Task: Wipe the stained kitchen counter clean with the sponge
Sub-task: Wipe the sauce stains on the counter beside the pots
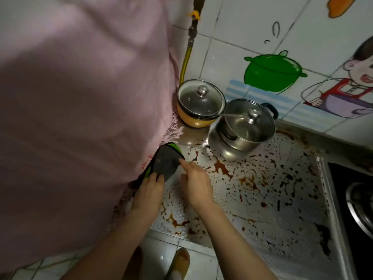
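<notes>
A sponge [166, 160] with a dark grey scrub face and a green body is held above the left part of the counter. My left hand [148, 194] grips its near end from below. My right hand [194, 180] is just to its right, the index fingertip touching the sponge's right edge. The counter [286, 201] is a white embossed sheet speckled all over with brown and dark sauce stains, thickest in the middle and along the front edge.
A yellow pot [198, 107] and a steel pot [247, 126], both with glass lids, stand at the back by the tiled wall. A black gas hob [355, 199] lies at the right. A pink cloth [80, 110] fills the left. A yellow gas pipe [190, 43] runs down the wall.
</notes>
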